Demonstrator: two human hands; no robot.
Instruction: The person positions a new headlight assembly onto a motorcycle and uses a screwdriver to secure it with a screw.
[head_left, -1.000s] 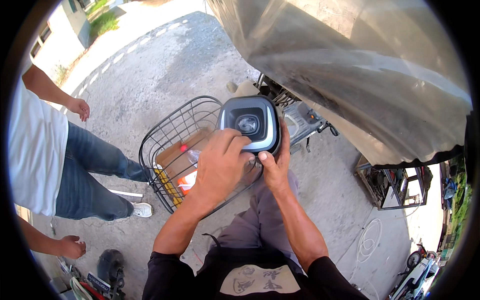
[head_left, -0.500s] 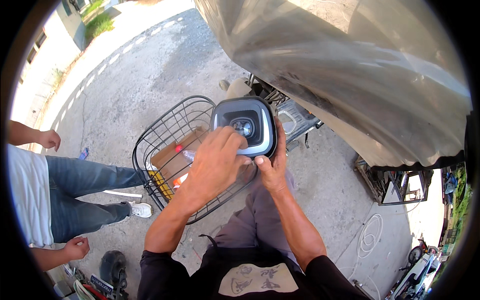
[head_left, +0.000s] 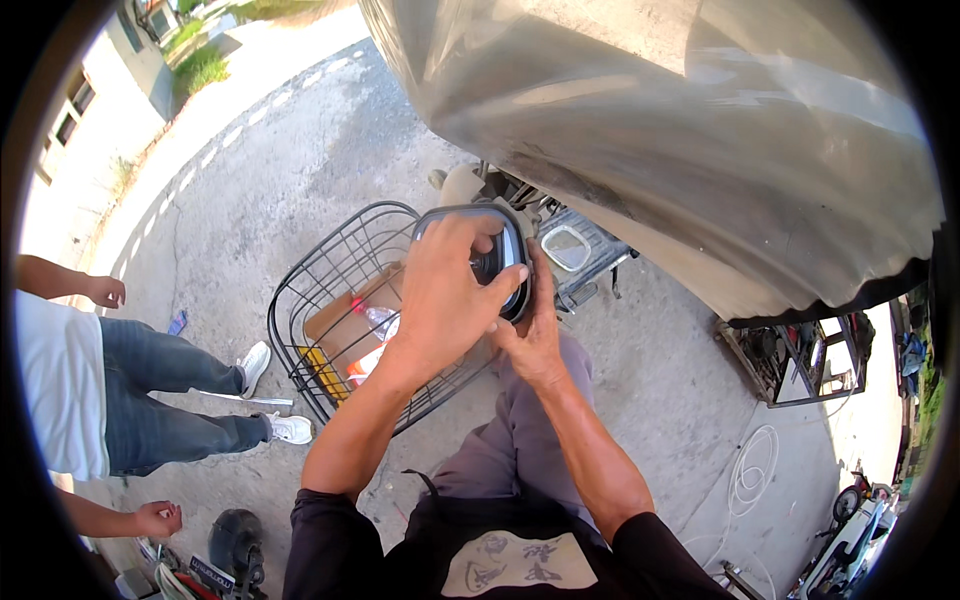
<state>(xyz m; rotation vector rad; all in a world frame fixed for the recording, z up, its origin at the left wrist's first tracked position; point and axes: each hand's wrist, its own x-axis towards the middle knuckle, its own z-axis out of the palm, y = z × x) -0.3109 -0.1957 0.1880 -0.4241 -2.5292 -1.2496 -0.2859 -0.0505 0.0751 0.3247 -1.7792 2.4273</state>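
1. Right hand (head_left: 535,345): grasping the square headlamp (head_left: 513,250), fingers up its right flank, thumb by the lower rim. Reads as the supporting hand.
2. Left hand (head_left: 440,295): over the lamp face, fingers curled across the lens side, thumb out toward the right rim. Can't tell whether it grips or just touches; palm hides that.
3. Headlamp sits between the two hands, face tipped toward the wearer. Can't tell if it's loose or fixed behind.
4. Step in hand, my read: two-handed handling of the lamp, right bracing, left working the face. Next move calls for a steady right hold and left fingertips kept off the lens.
5. Just left of and below the left hand: black wire basket (head_left: 272,318), with cardboard (head_left: 328,312), clear bottle (head_left: 380,318) and orange-white packet (head_left: 364,366) inside.
6. Just beyond the right hand: pale square frame (head_left: 566,248) on a grey deck.
7. Farther out, up and right of both hands: big translucent sheet (head_left: 680,170). Well left: bystander in white shirt (head_left: 60,390).
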